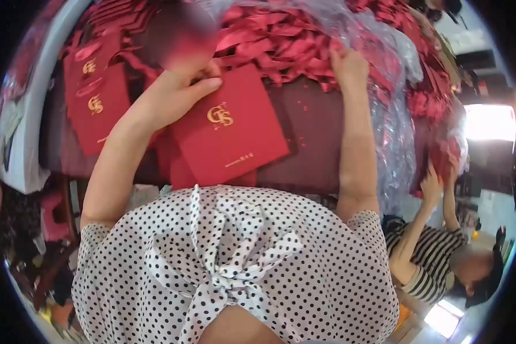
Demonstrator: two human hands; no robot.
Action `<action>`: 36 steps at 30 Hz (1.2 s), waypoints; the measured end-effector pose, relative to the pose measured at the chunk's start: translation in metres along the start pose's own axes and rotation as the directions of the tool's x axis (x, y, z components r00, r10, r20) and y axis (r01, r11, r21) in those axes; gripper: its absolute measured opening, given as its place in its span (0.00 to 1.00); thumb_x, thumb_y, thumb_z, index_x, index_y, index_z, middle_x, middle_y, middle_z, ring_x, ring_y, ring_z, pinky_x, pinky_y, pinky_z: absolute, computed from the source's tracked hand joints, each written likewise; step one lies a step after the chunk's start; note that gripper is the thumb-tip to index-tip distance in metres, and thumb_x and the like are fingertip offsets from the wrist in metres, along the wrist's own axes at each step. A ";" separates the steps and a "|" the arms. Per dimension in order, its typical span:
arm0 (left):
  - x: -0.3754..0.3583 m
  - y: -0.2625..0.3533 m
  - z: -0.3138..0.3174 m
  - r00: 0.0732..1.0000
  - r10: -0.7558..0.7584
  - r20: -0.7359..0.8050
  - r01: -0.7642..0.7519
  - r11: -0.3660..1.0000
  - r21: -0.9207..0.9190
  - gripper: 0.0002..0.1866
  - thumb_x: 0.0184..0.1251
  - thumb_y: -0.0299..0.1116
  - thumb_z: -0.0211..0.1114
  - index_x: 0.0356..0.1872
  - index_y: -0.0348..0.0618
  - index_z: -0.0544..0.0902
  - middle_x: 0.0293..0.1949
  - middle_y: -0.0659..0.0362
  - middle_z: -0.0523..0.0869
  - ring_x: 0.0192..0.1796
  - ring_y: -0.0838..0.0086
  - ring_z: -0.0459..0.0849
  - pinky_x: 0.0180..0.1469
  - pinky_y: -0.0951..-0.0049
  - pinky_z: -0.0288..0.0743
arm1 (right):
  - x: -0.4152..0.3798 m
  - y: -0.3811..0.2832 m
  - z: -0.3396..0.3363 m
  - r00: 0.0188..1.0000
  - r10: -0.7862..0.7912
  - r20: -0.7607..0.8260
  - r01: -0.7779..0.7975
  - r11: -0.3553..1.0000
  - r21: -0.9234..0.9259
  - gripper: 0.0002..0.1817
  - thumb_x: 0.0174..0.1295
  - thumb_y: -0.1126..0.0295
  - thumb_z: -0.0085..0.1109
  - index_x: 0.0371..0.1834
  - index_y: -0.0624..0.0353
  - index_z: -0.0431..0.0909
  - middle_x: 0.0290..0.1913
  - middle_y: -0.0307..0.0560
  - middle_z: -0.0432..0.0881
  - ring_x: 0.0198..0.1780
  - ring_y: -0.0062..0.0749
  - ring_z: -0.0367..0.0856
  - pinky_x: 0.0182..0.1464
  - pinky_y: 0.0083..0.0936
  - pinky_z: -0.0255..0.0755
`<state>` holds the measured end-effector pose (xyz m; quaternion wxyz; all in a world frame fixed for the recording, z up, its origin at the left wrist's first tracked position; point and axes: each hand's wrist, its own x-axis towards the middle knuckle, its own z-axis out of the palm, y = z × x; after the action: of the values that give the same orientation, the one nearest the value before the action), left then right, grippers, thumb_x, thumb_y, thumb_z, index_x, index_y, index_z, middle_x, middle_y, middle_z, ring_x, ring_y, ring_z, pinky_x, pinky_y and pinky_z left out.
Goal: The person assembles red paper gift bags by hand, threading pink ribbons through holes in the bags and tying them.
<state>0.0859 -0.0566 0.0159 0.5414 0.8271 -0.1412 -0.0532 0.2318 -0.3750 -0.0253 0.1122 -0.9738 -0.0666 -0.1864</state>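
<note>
My left hand is closed on the upper left edge of a red bag with gold lettering, which lies tilted in front of me. Under its lower left part shows more red card or paper. Over at the right, my right hand is at the near edge of a heap of red ribbons; its fingertips are closed together at a ribbon. A stack of red bags with gold lettering and ribbon handles lies left of my left arm.
Clear plastic wrapping runs down the right side of the dark red table. A person in a striped top works at the far right, both hands on red material. A white edge borders the left side. Another person's blurred head is at the top.
</note>
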 end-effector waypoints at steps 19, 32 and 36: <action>-0.016 -0.005 -0.010 0.958 -0.214 0.191 0.278 0.860 -0.428 0.05 0.65 0.29 0.65 0.35 0.41 0.78 0.30 0.72 0.77 0.34 0.91 0.72 0.39 0.88 0.66 | -0.092 -0.132 -0.084 0.879 -0.469 0.087 0.271 0.641 0.718 0.07 0.56 0.77 0.64 0.38 0.62 0.84 0.27 0.46 0.81 0.27 0.27 0.78 0.30 0.20 0.70; -0.025 0.004 0.002 0.998 -0.039 0.044 0.051 0.951 -0.305 0.07 0.65 0.28 0.65 0.31 0.39 0.75 0.28 0.72 0.72 0.33 0.89 0.67 0.35 0.86 0.62 | -0.099 -0.151 -0.083 0.814 -0.578 0.062 0.430 0.672 0.603 0.03 0.53 0.78 0.61 0.31 0.63 0.78 0.27 0.48 0.77 0.29 0.40 0.78 0.31 0.31 0.72; -0.028 0.002 0.005 0.999 -0.039 0.016 0.042 0.962 -0.268 0.06 0.65 0.26 0.63 0.32 0.38 0.74 0.29 0.72 0.71 0.34 0.89 0.66 0.36 0.86 0.62 | -0.100 -0.152 -0.084 0.625 -0.781 -0.005 0.727 0.580 0.368 0.06 0.49 0.78 0.55 0.32 0.62 0.75 0.30 0.49 0.71 0.36 0.40 0.74 0.40 0.32 0.72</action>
<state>0.0575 -0.0536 0.0138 0.6466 0.7485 -0.1184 -0.0872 0.0840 -0.2571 0.0426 0.1802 -0.8293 -0.5141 -0.1245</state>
